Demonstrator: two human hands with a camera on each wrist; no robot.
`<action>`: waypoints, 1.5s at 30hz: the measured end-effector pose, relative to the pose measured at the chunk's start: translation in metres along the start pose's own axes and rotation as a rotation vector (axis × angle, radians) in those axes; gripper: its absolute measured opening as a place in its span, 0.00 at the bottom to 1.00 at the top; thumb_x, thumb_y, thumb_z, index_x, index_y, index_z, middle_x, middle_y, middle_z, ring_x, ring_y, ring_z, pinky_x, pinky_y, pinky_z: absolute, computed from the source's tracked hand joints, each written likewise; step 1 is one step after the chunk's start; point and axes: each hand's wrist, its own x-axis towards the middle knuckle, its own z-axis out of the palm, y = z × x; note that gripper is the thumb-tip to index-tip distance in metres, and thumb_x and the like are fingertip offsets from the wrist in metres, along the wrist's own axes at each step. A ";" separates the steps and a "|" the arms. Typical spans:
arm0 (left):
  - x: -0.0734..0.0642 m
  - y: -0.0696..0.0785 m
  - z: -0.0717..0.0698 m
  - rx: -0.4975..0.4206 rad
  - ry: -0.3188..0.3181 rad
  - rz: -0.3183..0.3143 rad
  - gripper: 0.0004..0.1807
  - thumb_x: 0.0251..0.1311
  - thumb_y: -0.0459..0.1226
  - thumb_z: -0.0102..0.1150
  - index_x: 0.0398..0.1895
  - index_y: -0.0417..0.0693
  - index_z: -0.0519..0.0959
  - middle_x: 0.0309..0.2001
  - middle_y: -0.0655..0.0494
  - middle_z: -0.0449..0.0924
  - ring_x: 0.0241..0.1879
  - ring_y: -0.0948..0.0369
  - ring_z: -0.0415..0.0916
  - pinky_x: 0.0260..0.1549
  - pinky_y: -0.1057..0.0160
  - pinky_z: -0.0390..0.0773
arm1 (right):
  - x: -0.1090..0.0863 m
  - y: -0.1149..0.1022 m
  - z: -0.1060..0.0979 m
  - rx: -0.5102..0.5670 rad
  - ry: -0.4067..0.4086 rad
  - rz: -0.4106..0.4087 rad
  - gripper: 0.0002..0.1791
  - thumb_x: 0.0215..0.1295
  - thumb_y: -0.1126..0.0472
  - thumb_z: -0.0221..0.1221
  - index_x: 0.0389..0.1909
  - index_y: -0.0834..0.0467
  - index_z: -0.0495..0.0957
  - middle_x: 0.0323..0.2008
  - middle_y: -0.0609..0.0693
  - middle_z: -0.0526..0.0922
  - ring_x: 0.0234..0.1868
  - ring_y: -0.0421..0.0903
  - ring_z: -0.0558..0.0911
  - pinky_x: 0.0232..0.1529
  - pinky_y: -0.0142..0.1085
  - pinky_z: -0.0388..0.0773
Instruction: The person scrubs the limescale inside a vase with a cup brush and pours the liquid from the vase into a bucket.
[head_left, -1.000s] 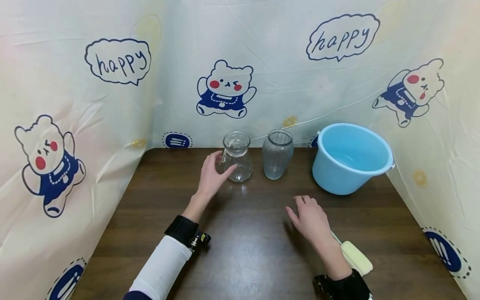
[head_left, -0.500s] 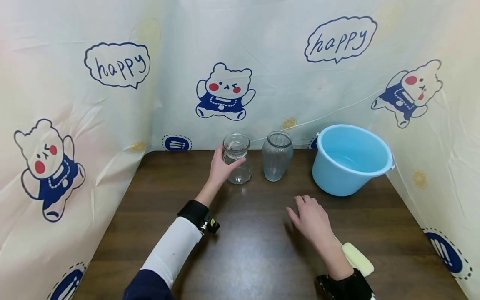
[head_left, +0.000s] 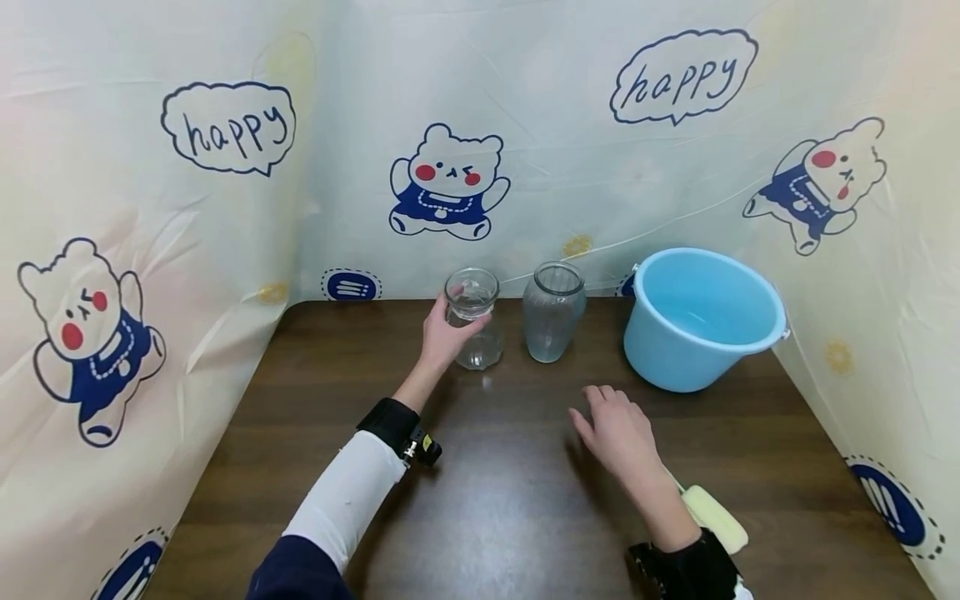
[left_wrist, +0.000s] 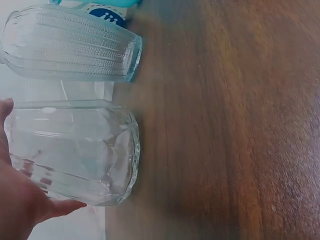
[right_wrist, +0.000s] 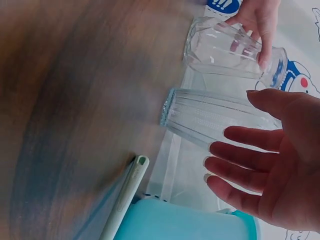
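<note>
My left hand (head_left: 444, 340) grips the neck of a clear glass vase (head_left: 481, 350) at the back of the table, thumb across the front and fingers behind. In the left wrist view, the faceted base of this vase (left_wrist: 85, 150) shows beside the hand. Just to its right stands a ribbed bluish glass vase (head_left: 553, 323). My right hand (head_left: 619, 432) hovers over the table with nothing in it, its fingers spread and relaxed in the right wrist view. Partly under the right forearm lies a sponge brush (head_left: 716, 518) with a pale yellow head and a pale green handle (right_wrist: 125, 200).
A light blue bucket (head_left: 678, 362) stands at the back right, beside the ribbed vase. Behind the brown wooden table (head_left: 495, 500) hangs a pale curtain (head_left: 562, 183) printed with bears, close behind both vases.
My left hand has moved right and forward, from beside the faceted vase to gripping its neck. The right hand has hardly moved, and the vases stand where they were.
</note>
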 end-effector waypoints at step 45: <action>-0.135 0.048 0.012 -0.090 -0.256 0.184 0.38 0.41 0.48 0.76 0.60 0.54 0.75 0.54 0.54 0.80 0.53 0.57 0.76 0.52 0.52 0.77 | -0.001 0.003 0.002 0.027 -0.015 0.044 0.27 0.64 0.48 0.60 0.52 0.66 0.79 0.54 0.66 0.79 0.60 0.62 0.71 0.56 0.60 0.71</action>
